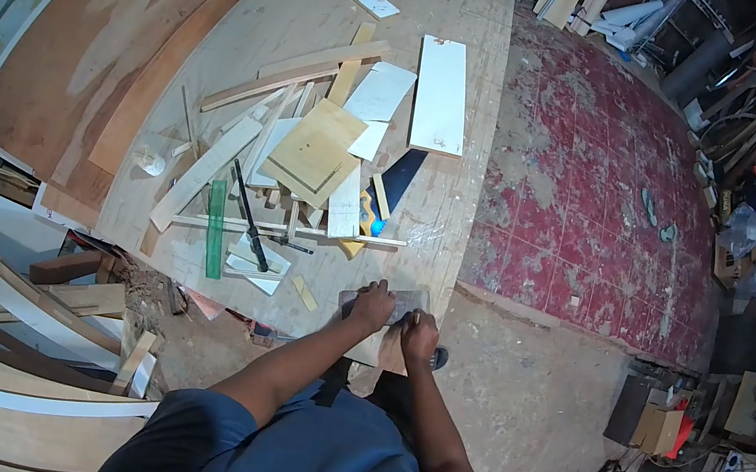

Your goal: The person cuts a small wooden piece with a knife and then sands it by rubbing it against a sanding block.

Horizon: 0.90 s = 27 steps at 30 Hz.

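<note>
My left hand [374, 304] is at the near edge of the workbench [283, 315], its fingers bent and closed over a flat, see-through greyish piece [413, 300]. Close beside it on the right, my right hand [420, 336] is closed with its fingertips pinched together at the near side of the same piece. What the right fingers hold is too small to make out. Left of my hands lie a small light wood strip [304, 293], a black clamp bar [250, 217] and a green strip [215, 230].
A pile of white boards and wood offcuts, with a square plywood piece [316, 152] on top, covers the bench's middle. A long white board [442, 96] lies near the right edge. Curved wooden parts [46, 314] stand at lower left. Cardboard boxes [658, 427] sit at right.
</note>
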Motion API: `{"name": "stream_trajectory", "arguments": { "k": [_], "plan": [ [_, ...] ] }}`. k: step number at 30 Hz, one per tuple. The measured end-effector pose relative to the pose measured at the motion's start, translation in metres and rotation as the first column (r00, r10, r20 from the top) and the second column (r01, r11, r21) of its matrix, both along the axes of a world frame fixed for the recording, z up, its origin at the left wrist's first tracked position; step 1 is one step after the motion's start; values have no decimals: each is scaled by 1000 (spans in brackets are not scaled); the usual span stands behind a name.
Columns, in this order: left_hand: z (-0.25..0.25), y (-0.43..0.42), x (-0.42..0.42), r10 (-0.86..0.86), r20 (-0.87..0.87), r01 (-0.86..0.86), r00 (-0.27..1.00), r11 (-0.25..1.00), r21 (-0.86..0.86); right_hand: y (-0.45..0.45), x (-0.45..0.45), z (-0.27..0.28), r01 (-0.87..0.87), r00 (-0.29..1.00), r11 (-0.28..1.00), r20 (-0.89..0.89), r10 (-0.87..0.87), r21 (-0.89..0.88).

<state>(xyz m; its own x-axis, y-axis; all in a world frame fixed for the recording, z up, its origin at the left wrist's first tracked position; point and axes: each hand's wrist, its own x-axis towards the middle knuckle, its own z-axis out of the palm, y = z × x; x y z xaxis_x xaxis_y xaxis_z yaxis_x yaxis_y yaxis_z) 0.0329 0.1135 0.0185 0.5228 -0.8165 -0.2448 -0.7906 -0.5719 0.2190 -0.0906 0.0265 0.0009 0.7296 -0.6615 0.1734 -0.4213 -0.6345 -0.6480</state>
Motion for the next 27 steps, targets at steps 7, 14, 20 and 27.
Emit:
{"name": "stream_trajectory", "arguments": {
  "k": [7,14,20,27],
  "plan": [
    [5,-7,6,29,-74,-28,997,1000,10,-21,29,-8,17,999,1000,-46,-16,6],
    [4,-6,4,30,-63,-28,998,999,34,-5,-1,-10,17,992,998,124,-24,61],
    [10,-6,6,7,-65,-6,998,1000,8,-33,51,-13,49,997,998,60,-52,48],
    [8,-6,5,13,-106,-9,994,999,35,-23,39,9,73,978,994,-200,-56,76]
  ]
}}
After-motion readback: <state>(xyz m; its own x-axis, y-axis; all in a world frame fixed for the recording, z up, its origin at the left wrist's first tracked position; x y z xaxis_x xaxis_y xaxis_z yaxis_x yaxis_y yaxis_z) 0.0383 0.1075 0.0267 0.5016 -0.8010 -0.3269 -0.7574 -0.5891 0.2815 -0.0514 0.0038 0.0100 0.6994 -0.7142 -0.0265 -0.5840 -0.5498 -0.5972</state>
